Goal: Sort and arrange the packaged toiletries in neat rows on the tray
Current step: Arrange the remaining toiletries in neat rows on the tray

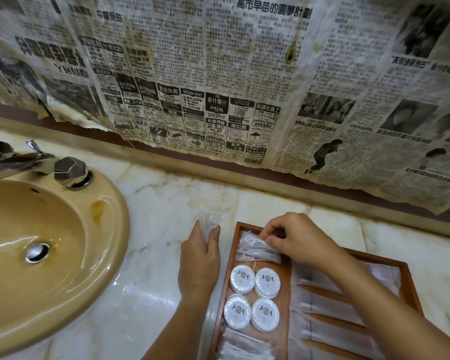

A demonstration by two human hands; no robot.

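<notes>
Head view: the right hand [294, 240] pinches a clear sachet [255, 241] at the far-left corner of the wooden tray [283, 294], above the round soaps [253, 298]. The left hand [200, 258] grips spare sachets [207, 222] beside the tray. They look light, floppy and slippery; edge pinches should suit best.

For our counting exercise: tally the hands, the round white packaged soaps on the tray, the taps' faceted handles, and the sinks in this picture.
Hands: 2, left hand and right hand
Round white packaged soaps: 4
Faceted tap handles: 2, the left one partly cut off
Sinks: 1
Total: 9
</notes>
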